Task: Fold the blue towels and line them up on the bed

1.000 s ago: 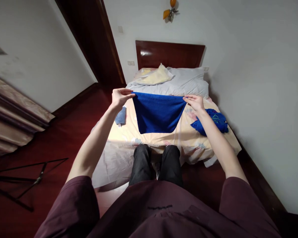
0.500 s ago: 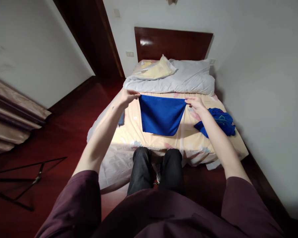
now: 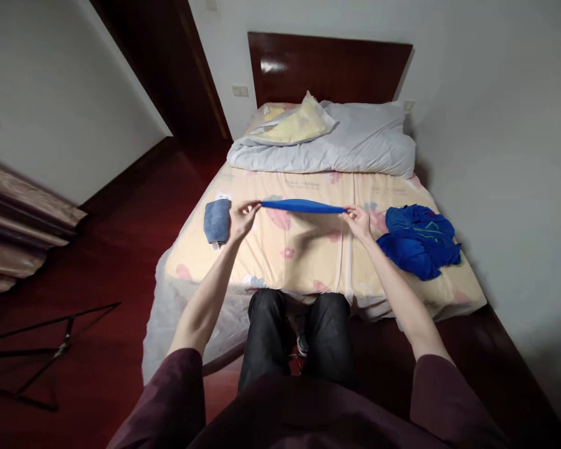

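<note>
Stretched between my two hands is a blue cloth [image 3: 303, 206], seen nearly edge-on as a narrow strip above the bed. My left hand [image 3: 245, 218] pinches its left end, and my right hand [image 3: 358, 222] pinches the right end. Just left of my left hand lies a folded grey-blue cloth [image 3: 217, 221] on the bed sheet. A crumpled blue garment [image 3: 421, 240] with green lines rests on the bed to the right of my right forearm.
The bed [image 3: 308, 268] has a cream floral sheet, with a grey-white quilt [image 3: 355, 140] and a pale yellow cloth [image 3: 303, 125] toward the dark headboard [image 3: 330, 72]. A black metal stand [image 3: 60, 349] is on the floor at left, near the curtain [image 3: 23, 231].
The blue cloth hung down as a broad panel and now shows only a thin strip. Both hands have come lower in view and slightly closer together. The folded grey-blue cloth is now uncovered.
</note>
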Demonstrator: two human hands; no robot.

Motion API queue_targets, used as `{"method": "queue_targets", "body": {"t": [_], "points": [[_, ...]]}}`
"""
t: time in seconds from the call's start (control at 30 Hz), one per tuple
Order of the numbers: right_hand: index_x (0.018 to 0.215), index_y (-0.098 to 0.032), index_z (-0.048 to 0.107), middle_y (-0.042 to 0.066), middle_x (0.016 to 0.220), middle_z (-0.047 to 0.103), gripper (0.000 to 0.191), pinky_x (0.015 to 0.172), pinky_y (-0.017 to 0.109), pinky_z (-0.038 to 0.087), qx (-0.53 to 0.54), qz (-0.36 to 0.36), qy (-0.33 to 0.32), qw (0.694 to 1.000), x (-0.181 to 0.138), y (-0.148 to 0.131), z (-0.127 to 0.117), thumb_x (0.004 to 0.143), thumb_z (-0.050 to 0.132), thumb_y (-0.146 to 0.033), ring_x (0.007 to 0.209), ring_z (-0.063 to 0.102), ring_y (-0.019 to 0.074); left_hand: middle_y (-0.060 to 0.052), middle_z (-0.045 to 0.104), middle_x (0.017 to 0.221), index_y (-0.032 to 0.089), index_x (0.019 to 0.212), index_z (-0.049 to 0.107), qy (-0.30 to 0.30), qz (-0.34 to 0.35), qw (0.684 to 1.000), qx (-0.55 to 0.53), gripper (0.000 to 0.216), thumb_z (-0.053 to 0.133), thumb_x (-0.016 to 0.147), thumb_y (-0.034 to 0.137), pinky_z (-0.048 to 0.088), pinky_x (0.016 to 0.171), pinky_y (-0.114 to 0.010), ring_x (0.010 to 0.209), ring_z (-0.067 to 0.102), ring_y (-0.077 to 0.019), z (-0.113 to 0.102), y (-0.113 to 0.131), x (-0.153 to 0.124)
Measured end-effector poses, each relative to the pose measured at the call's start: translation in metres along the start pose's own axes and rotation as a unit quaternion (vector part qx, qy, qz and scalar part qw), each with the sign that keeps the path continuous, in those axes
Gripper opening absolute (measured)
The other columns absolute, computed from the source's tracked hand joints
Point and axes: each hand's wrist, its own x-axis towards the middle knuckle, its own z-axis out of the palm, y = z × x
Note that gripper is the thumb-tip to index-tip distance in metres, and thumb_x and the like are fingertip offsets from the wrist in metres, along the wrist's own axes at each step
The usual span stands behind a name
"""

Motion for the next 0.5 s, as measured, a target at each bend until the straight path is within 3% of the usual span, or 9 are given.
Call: {"method": "queue_targets", "body": {"t": [0.17, 0.27, 0.37, 0.5], "points": [[0.088, -0.018, 0.072, 0.009, 0.096, 0.078, 0.028, 0.075, 0.029, 0.053, -0.029, 0.107, -0.049, 0.993, -0.101, 0.077, 0.01, 0.071, 0.079, -0.04, 0.084, 0.069, 0.0202, -0.013, 0.082, 0.108, 0.018, 0.1, 0.084, -0.091, -0.164, 0.981, 0.049, 0.028, 0.076, 0.086, 0.041, 0.052, 0.085, -0.033, 0.097, 0.071, -0.0248, 0.001, -0.073, -0.125], [0.079, -0.019, 0.071, 0.007, 0.085, 0.077, 0.031, 0.076, 0.031, 0.054, -0.022, 0.181, -0.073, 0.981, -0.149, 0.112, 0.012, 0.067, 0.086, -0.043, 0.079, 0.069, 0.0205, -0.013, 0.083, 0.104, 0.018, 0.098, 0.084, -0.142, -0.244, 0.958, 0.05, 0.024, 0.078, 0.081, 0.035, 0.055, 0.087, -0.034, 0.099, 0.074, -0.0272, 0.002, -0.099, -0.18], [0.072, -0.019, 0.069, 0.006, 0.075, 0.075, 0.039, 0.074, 0.033, 0.056, -0.014, 0.231, -0.072, 0.97, -0.173, 0.131, 0.011, 0.059, 0.093, -0.047, 0.074, 0.07, 0.0217, -0.012, 0.083, 0.095, 0.016, 0.097, 0.081, -0.16, -0.276, 0.947, 0.036, 0.026, 0.08, 0.076, 0.029, 0.058, 0.088, -0.035, 0.095, 0.077, -0.0276, 0.003, -0.112, -0.206], [0.072, -0.02, 0.066, 0.008, 0.08, 0.075, 0.046, 0.076, 0.033, 0.057, -0.012, 0.245, -0.026, 0.969, -0.175, 0.138, 0.015, 0.057, 0.094, -0.053, 0.08, 0.072, 0.0232, -0.012, 0.082, 0.093, 0.015, 0.099, 0.077, -0.144, -0.306, 0.941, 0.03, 0.029, 0.081, 0.075, 0.032, 0.06, 0.094, -0.036, 0.098, 0.079, -0.0273, 0.008, -0.119, -0.206]]}}
